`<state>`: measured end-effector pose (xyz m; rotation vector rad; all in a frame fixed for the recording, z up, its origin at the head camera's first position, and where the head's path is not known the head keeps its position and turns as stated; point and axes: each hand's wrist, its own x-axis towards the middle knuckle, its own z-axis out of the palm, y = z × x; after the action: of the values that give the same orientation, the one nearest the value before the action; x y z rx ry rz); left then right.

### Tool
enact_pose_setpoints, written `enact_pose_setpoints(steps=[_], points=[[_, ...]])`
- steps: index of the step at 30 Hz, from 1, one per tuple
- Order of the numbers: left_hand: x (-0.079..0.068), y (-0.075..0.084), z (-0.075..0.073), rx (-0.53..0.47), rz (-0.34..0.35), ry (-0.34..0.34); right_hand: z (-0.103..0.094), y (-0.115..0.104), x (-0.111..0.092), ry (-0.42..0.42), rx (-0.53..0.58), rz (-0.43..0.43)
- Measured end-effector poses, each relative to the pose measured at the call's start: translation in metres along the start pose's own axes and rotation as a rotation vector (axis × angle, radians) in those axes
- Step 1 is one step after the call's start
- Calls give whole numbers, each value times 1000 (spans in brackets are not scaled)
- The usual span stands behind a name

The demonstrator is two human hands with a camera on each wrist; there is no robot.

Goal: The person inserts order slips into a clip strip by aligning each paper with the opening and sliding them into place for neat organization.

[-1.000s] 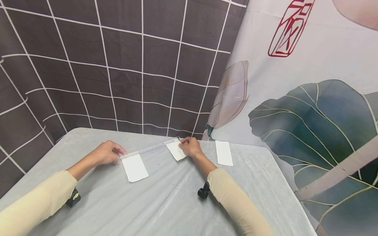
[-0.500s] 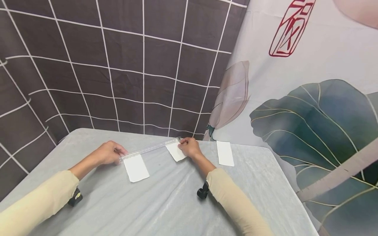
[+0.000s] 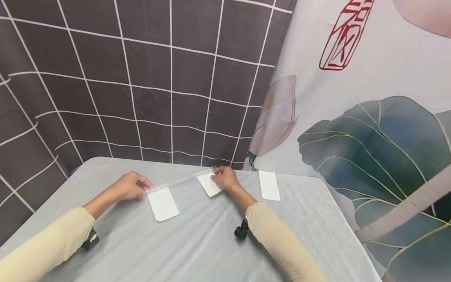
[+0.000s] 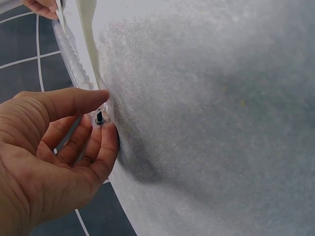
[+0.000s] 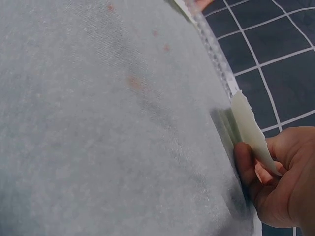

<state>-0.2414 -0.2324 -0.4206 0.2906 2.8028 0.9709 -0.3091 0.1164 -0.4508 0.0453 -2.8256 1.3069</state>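
A clear ridged plastic strip (image 3: 179, 180) runs slantwise across the far part of the table. At its near-left end, the left hand (image 3: 128, 186) pinches it between thumb and fingertips; a small dark piece (image 4: 99, 117) shows there in the left wrist view. One white paper (image 3: 163, 204) lies just below the strip, close to the left hand. Toward the other end, the right hand (image 3: 226, 179) holds a second white paper (image 3: 208, 187) by its right side, fingertips close to the strip's end. In the right wrist view this paper (image 5: 250, 129) bends up over the fingers.
A third white paper (image 3: 269, 185) lies to the right of the right hand. Grey cloth (image 3: 197, 243) with creases covers the table. Behind stand a dark gridded curtain (image 3: 148, 98) and a white curtain (image 3: 310, 105) with a leaf print. Both wrists carry black cameras.
The view has tilted slightly, so table and hands appear a little lower. Both hands keep their hold with hardly any movement; the middle paper shifts only slightly.
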Motion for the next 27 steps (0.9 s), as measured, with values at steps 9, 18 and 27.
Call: enact_pose_setpoints(steps=[9,18,27], points=[[-6,-4,5,-33,-9,2,9,-4,-4,-18,19,3],[-5,-3,4,-33,9,8,12,-10,-7,-21,19,2],[-4,-1,2,-32,1,17,12,-11,-9,2,13,-10]])
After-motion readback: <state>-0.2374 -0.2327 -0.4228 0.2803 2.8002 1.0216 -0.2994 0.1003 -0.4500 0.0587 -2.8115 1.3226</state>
